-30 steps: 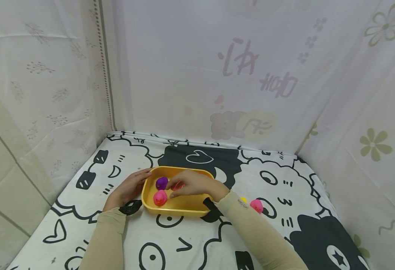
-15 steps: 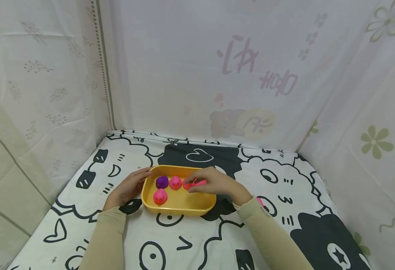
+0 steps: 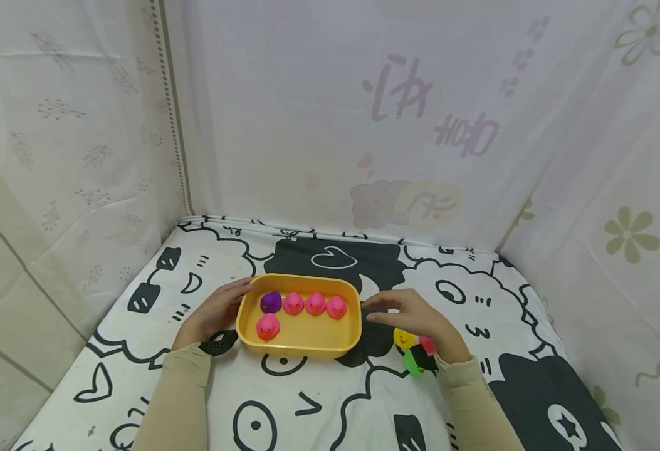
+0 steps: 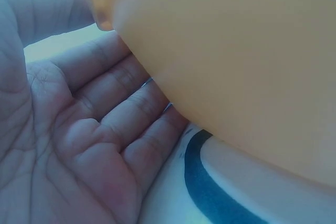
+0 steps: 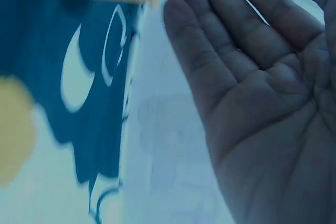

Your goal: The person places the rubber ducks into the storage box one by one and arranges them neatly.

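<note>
A yellow-orange plastic tray (image 3: pixel 298 346) stands on the cloth in the head view. Inside, a purple rubber duck (image 3: pixel 271 302) and three pink rubber ducks, the rightmost pink duck (image 3: pixel 336 307) among them, form a back row. Another pink duck (image 3: pixel 267 326) sits at front left. My left hand (image 3: pixel 217 313) rests against the tray's left side; in the left wrist view its fingers (image 4: pixel 118 80) lie fairly straight along the outer wall. Just right of the tray hovers my right hand (image 3: pixel 411 313), holding nothing, its fingers extended in the right wrist view.
Beside and partly under my right wrist lie a yellow duck (image 3: pixel 403 339), a green toy (image 3: pixel 412 363) and a pink toy (image 3: pixel 427 344), partly hidden. A black-and-white cartoon cloth (image 3: pixel 307 401) covers the surface. Patterned curtains (image 3: pixel 307 113) surround the back and sides.
My right hand set a pink duck at the right end of the back row, let go, and moved right out of the tray. My left hand stayed at the tray's left side.
</note>
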Available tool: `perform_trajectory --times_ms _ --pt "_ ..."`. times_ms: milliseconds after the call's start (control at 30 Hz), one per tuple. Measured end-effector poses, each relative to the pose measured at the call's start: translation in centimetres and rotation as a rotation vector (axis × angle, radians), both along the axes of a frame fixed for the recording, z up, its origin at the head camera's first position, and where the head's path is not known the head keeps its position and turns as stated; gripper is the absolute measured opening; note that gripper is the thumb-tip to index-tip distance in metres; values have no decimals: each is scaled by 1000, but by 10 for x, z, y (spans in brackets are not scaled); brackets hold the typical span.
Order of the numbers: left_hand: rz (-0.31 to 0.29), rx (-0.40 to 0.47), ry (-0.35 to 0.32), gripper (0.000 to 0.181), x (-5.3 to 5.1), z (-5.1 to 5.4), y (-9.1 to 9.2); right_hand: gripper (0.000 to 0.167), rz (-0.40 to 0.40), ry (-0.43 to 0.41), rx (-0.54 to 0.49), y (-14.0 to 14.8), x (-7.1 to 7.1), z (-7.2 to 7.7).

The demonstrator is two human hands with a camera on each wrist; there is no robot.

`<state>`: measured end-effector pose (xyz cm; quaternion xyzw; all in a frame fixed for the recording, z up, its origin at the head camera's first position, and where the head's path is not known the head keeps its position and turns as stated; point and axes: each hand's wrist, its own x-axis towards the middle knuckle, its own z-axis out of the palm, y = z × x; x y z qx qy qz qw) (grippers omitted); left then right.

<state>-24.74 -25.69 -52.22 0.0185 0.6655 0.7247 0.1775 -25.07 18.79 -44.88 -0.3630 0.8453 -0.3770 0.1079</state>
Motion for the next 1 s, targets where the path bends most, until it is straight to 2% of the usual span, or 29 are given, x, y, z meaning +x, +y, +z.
perform_trajectory --times_ms 200,400,533,667,1000 --pt "7 -2 -11 70 -1 1 1 33 -98 -82 77 35 2 -5" --pt "16 -4 -17 70 1 1 2 31 -149 -210 116 57 1 -9" --pt "10 -11 -13 71 1 0 3 27 -176 -258 159 68 0 -12" --pt "14 -13 -14 72 0 0 2 21 -187 -276 177 71 0 -10" --pt "27 -9 -18 73 0 -3 1 18 -150 -309 202 73 -2 -15"
